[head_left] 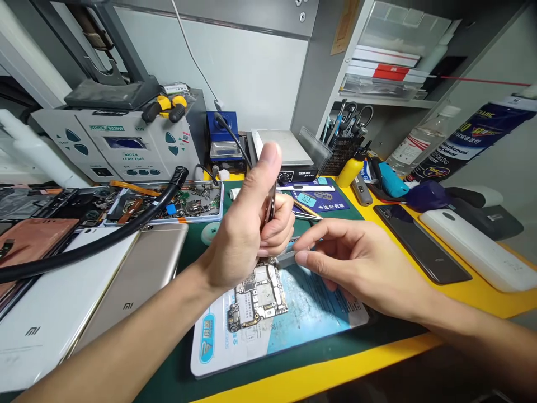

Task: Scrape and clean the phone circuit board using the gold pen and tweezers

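Two bare hands come together over the desk (314, 374) in the head view, the only one I have on my screen. From where I sit, I read the left hand (251, 224) as a closed fist with its thumb pointing up. The fingers wrap around a slim dark tool (271, 206); most of it is hidden, so I cannot tell what kind it is. I see the right hand (335, 257) narrow, with thumb and forefinger pinching a small grey strip (287, 258).

I find the circuit board (262, 299) lying flat on a printed mat (319, 316), just below the left hand as I look at it and to the left of the right hand's fingertips. The fist covers part of the board's far end from me. The grey strip reaches toward the board's upper right corner, but I cannot tell whether the two touch.

Around them, I make out a green sheet (168, 386) under the printed mat. On the left, a black hose (142, 230) crosses above a gold tablet (146, 268) and a white tablet (54, 291). Well apart on the right, I see a dark phone (423, 240) beside a long white case (482, 252).
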Available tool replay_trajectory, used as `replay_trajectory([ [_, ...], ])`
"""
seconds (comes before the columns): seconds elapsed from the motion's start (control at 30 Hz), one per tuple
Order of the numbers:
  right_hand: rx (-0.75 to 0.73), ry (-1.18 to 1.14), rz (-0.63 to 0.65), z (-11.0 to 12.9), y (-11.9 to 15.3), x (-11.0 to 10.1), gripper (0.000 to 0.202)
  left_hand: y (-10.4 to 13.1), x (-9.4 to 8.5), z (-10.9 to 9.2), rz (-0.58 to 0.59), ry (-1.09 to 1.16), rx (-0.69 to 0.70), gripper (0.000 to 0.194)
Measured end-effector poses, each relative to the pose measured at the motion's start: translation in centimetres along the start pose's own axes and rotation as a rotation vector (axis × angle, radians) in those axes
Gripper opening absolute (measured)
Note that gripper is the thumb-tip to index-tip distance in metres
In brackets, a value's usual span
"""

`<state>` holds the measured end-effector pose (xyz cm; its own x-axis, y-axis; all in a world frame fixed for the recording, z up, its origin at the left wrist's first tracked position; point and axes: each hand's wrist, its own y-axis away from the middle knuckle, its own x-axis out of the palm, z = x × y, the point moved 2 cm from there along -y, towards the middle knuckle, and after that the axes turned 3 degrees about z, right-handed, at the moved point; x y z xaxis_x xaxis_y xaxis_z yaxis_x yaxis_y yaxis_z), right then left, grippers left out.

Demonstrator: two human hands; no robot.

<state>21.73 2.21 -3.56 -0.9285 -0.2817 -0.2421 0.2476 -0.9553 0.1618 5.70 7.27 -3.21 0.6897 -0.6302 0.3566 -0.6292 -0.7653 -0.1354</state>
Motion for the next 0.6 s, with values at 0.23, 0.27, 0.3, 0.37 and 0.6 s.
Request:
replay_trajectory([
  [0.23,-0.005,0.003,0.012,-0.03,0.12,-0.02,0.013,-0.1,0.02,-0.13,-0.014,-0.006,-0.023,0.08],
  [0.27,-0.009,0.012,0.012,-0.07,0.14,-0.04,0.013,-0.13,0.01,-0.14,-0.016,0.002,-0.028,0.08],
  [0.3,-0.012,0.018,0.011,-0.11,0.17,-0.06,0.014,-0.16,-0.02,-0.14,-0.018,0.01,-0.032,0.08],
  [0.37,-0.013,0.022,0.017,-0.2,0.21,-0.08,0.016,-0.21,-0.08,-0.13,-0.014,0.019,-0.032,0.079],
  [0.6,-0.012,0.014,0.034,-0.39,0.15,-0.11,0.016,-0.03,-0.24,-0.1,-0.008,0.009,-0.02,0.079],
])
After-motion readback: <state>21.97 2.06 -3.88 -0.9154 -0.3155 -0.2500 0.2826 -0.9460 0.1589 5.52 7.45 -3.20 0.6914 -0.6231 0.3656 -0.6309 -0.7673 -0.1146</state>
